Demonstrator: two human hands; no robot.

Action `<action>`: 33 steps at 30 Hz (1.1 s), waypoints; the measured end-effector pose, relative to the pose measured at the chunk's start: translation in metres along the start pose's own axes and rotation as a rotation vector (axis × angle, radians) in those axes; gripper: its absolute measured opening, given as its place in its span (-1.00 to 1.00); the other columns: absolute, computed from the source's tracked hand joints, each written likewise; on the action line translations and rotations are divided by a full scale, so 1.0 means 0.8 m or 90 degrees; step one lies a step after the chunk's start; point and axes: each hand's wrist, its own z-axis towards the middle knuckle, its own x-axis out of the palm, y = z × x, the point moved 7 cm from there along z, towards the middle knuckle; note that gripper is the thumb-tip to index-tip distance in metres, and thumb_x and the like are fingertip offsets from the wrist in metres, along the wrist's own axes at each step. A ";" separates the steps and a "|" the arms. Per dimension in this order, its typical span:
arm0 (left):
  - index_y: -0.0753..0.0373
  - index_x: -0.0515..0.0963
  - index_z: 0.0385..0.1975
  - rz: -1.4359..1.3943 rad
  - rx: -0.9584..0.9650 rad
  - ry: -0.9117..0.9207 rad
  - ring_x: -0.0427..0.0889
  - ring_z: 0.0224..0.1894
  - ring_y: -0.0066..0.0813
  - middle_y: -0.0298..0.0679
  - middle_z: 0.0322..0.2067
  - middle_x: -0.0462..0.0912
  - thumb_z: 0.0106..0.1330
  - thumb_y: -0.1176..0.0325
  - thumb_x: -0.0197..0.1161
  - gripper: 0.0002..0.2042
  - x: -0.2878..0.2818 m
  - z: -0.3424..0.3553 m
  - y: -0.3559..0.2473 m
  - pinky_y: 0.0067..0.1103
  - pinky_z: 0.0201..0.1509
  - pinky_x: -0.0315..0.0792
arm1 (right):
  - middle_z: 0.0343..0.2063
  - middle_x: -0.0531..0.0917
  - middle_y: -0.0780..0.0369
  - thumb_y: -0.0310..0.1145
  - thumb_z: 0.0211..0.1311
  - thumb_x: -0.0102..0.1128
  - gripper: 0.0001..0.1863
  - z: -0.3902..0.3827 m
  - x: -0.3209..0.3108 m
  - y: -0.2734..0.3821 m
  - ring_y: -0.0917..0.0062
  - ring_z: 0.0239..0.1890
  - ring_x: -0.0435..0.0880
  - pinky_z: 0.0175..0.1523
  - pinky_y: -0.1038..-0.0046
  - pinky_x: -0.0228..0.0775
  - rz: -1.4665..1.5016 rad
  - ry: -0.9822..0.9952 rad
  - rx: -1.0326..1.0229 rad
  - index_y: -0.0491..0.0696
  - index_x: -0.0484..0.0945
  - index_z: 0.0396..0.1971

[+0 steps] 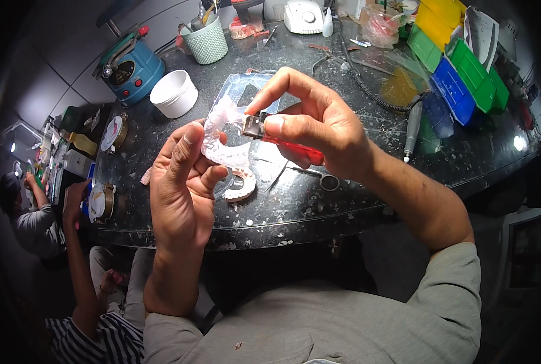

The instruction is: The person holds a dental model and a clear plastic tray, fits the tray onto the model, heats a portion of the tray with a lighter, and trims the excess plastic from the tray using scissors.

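Observation:
My left hand (pixel 182 182) pinches a whitish, translucent dental arch mould (pixel 227 155), curved and tooth-shaped, and holds it up above the bench. In my right hand (pixel 328 121) is a red lighter (pixel 295 150), its metal top close against the mould's inner side. My right thumb lies on the lighter's top end; I cannot make out a flame in the glare. Below the mould, a pale dental cast (pixel 241 187) of an arch of teeth lies on the bench. Scissors (pixel 329 182) rest beside it, partly hidden by my right hand. Behind my hands is a clear plastic sheet (pixel 239 85).
On the dark, speckled bench (pixel 319 209) stand a white tub (pixel 174 94), a blue machine (pixel 136 71) and a pale green basket (pixel 207 42) of tools. To the right lie a corded handpiece (pixel 413 128) and coloured bins (pixel 473 73). Another person's arm (pixel 76 242) reaches in at left.

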 end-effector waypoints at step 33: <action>0.43 0.50 -0.11 0.015 0.038 0.076 0.69 -0.35 -0.45 -0.04 -0.28 0.63 0.30 0.44 0.22 -0.76 0.009 -0.004 0.008 -0.58 -0.37 0.69 | -0.46 0.67 0.30 -0.28 0.16 0.34 -0.77 0.000 -0.015 -0.007 0.70 -0.44 0.62 -0.39 0.67 0.48 -0.140 -0.131 -0.058 -0.09 0.69 -0.25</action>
